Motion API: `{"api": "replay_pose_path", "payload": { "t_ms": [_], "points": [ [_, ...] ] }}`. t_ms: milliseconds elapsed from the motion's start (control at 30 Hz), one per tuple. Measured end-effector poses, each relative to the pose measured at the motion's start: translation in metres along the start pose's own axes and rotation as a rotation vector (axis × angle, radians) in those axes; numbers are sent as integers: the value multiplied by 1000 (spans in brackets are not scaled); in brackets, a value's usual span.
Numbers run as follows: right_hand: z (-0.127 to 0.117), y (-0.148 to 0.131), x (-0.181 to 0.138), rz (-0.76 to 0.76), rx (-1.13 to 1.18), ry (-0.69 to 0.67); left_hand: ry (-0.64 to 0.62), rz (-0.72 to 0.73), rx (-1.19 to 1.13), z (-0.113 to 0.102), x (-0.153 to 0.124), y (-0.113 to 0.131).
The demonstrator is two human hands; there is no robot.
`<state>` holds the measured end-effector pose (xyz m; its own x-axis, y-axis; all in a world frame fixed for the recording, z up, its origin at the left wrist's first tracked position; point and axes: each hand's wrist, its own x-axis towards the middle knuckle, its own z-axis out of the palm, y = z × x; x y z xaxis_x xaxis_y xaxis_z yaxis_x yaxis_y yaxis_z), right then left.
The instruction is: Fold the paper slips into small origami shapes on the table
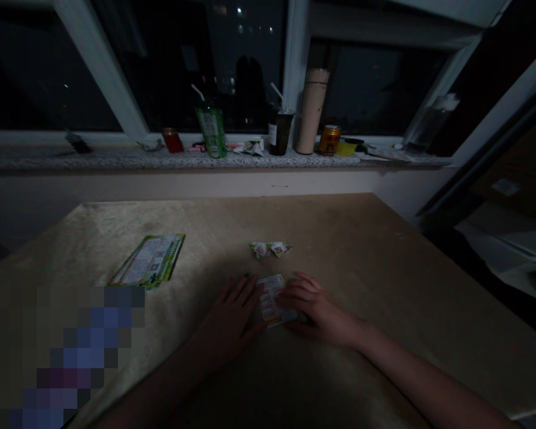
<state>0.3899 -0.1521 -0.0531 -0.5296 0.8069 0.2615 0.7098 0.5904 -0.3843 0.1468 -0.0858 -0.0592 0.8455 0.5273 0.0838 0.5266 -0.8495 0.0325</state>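
A small printed sheet of paper (271,298), white with coloured print and an orange patch near its lower edge, lies flat on the table before me. My left hand (234,316) rests palm down along its left edge, fingers stretched out and touching the table. From the right, my right hand (317,310) lies over the sheet's right part, its fingers slightly bent and apart, covering some of the print. Just beyond the sheet, two folded paper triangles (270,249) with green and white print sit side by side. Neither hand grips anything that I can see.
A stack of green-and-white printed sheets (152,260) lies at the left of the brown table (339,238). Along the windowsill (241,161) stand a green cup with a straw (212,131), a dark cup (280,131), a tall bottle (312,113) and an orange can (329,140).
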Motion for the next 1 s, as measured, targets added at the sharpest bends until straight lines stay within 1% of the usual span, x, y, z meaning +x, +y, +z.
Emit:
{"api": "replay_pose_path", "payload": {
  "t_ms": [267,433,600,667,800,1000],
  "points": [
    [11,12,8,-64,-50,-35,48,8,-14,1,2,-5],
    [10,11,16,-90,-86,-12,55,87,-98,-3,6,-5],
    [7,6,20,-79,-75,17,70,209,-65,-5,8,-6],
    [7,6,20,-88,-57,20,86,236,-53,-5,7,-8],
    [9,8,20,-107,-32,50,105,219,-97,-3,8,-10],
    [9,7,24,-106,7,42,81,95,-278,-3,7,-14]
  ]
}}
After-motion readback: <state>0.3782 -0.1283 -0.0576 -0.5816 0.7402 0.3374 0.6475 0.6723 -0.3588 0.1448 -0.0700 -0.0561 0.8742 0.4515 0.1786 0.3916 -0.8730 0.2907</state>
